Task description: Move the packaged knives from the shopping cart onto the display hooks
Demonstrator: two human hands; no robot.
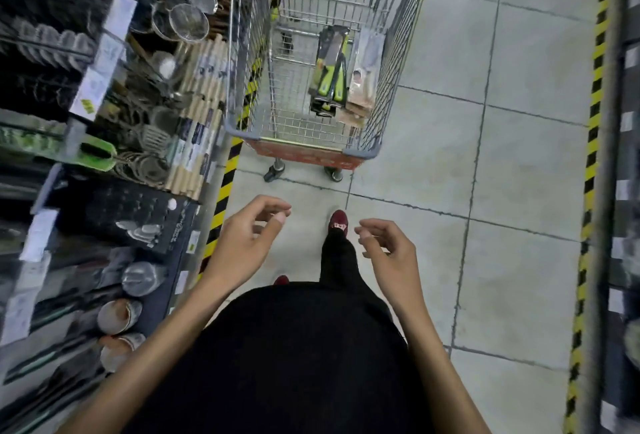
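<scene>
Left hand (247, 236) and right hand (388, 248): both empty, fingers loosely curled and apart, held out in front of the body above the tiled floor (519, 87), touching nothing. Shopping cart (301, 148): stands ahead of the person, well beyond the hands, close beside the shelving (114, 143) on the left. Packaged knives (329, 66): lying in the cart's basket toward its right side; at least 2 packs with lime-green handles, plus a paler pack (367, 66) just beside them, with flat card-like pieces nearer the person that may be further packs. Progress, as a judgement: stock remains in the cart and nothing is in hand, so at least these packs are left to carry over; how many already hang cannot be told. Display hooks: not identifiable; the shelving shows strainers (188, 18), wooden rolling pins (194, 143) and dark boxed goods, all smeared by motion blur. The exact pack count, labels and the right-hand fixture (620, 191) are too blurred or cut off to read.
</scene>
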